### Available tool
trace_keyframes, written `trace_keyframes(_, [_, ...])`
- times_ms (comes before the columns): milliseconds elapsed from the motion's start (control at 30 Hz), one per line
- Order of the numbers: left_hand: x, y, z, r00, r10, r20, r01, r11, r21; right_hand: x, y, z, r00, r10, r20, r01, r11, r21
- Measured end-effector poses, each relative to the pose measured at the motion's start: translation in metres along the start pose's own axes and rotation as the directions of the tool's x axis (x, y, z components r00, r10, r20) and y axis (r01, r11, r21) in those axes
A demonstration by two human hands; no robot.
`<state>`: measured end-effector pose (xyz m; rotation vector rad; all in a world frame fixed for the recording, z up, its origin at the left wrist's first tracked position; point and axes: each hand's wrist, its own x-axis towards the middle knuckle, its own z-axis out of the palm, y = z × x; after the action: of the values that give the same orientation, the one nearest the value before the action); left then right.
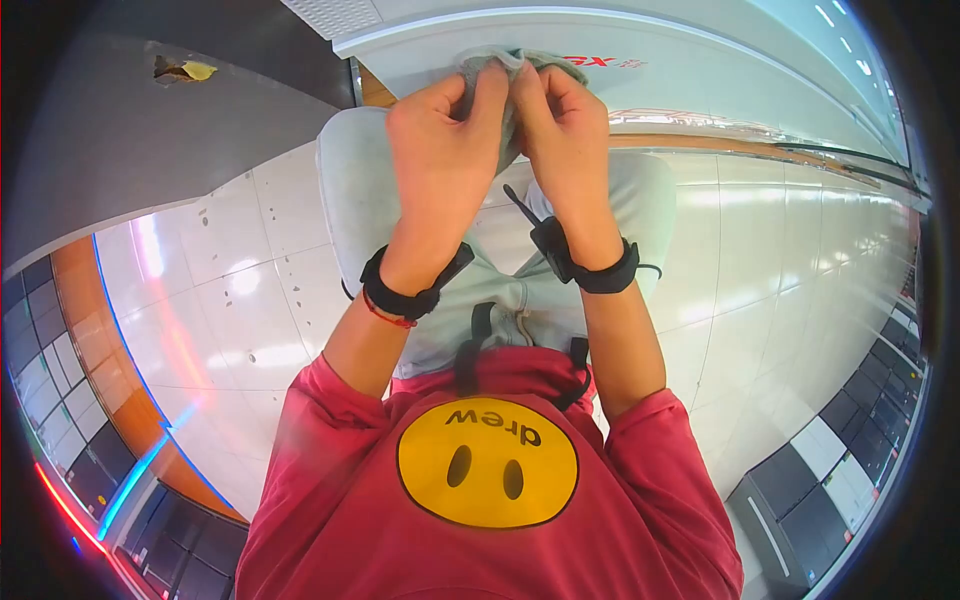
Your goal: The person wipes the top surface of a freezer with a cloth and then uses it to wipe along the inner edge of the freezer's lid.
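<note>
A grey-green cloth (pixel 512 60) is bunched between my two hands at the top centre, against a white panel (pixel 700 50) with red lettering. My left hand (pixel 447 135) pinches the cloth with thumb and fingers. Close beside it on the right, my right hand (pixel 562 130) grips the same cloth, the two thumbs nearly touching. Part of the cloth hangs down between the hands. Both wrists wear black straps.
A dark grey surface (pixel 150 130) with a torn, yellowish patch lies at the upper left. My bent knees are below the panel. Glossy tiled floor (pixel 240 280) spreads on both sides, with dark and white appliances (pixel 820 500) at the lower right.
</note>
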<state>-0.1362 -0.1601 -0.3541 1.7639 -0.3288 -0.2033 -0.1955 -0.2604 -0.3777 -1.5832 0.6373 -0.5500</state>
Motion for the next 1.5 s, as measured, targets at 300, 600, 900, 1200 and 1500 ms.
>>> trace_keyframes(300, [0.001, 0.022, -0.003, 1.000, -0.005, -0.015, 0.004, 1.000, -0.030, 0.001, -0.017, 0.003, 0.998, -0.046, -0.035, 0.048, 0.996, 0.075])
trace_keyframes(600, [0.002, 0.026, -0.006, 1.000, 0.006, -0.030, -0.007, 0.999, -0.044, -0.002, -0.029, -0.001, 0.995, -0.091, -0.031, 0.091, 0.996, -0.005])
trace_keyframes(900, [0.002, 0.014, -0.003, 0.999, -0.045, 0.013, 0.046, 0.994, -0.095, -0.002, -0.016, 0.001, 0.998, -0.033, -0.051, 0.032, 0.999, -0.014])
trace_keyframes(1200, [0.002, 0.003, -0.008, 0.999, -0.004, -0.033, 0.001, 0.996, -0.095, -0.001, -0.022, 0.012, 0.992, -0.116, -0.044, 0.113, 0.992, -0.064])
trace_keyframes(1500, [0.004, 0.008, -0.013, 0.999, 0.044, -0.028, -0.045, 0.998, -0.041, 0.002, -0.028, 0.012, 0.997, -0.072, -0.033, 0.072, 0.997, -0.001])
